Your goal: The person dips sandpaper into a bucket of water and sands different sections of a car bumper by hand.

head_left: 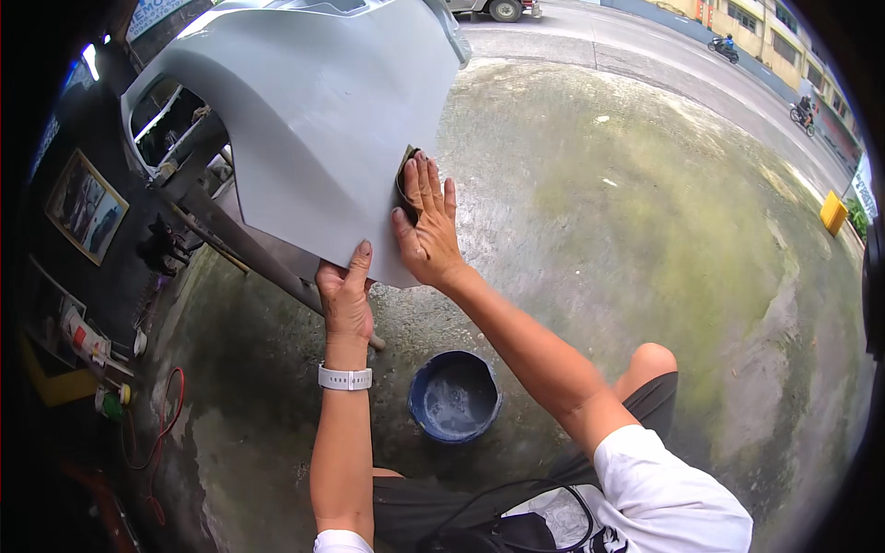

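Clearly we steady the grey bumper (304, 111) from below: our left hand (346, 300) grips its lower edge, thumb on the face, so it cannot shift. Our right hand (426, 226) lies flat on the bumper's right edge, fingers together, pressing a dark sanding sheet (404, 175). A blue basin (454, 396) sits below the bumper, within reach.

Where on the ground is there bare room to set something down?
Bare concrete lies right of the grey bumper panel and blue bucket, out to the road. Left of the left hand, tools and a red cable crowd the ground.
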Demonstrator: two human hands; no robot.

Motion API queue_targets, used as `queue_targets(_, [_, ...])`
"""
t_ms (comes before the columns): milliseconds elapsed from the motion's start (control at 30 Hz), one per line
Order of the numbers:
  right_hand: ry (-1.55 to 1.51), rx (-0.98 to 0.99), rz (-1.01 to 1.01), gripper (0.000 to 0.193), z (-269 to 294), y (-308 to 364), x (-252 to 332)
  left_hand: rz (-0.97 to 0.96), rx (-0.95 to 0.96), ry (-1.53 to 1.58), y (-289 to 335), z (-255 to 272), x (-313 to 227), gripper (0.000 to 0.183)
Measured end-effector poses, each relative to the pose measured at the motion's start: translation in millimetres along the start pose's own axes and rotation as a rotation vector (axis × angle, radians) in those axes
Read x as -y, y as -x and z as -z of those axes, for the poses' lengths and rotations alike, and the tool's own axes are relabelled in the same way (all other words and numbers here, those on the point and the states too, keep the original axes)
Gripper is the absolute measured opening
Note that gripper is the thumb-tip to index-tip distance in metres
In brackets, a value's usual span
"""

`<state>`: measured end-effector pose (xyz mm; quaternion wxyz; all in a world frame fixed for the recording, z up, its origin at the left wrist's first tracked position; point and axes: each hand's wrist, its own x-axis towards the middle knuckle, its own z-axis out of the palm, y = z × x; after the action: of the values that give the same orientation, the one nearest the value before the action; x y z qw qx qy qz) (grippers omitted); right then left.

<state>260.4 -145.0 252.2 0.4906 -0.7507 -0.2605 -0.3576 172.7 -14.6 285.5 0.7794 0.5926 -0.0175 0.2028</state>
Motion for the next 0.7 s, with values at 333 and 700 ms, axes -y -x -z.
queue_targets(333, [-0.015, 0.132, 0.125, 0.081, -1, 151, 6, -0.062, -0.088, 0.067, 9, -18, -8, 0.029])
queue_targets(700, [-0.073, 0.019, -0.142, 0.070, 30, -89, -23, -0.044, -0.032, 0.024, 5, -15, -4, 0.036])
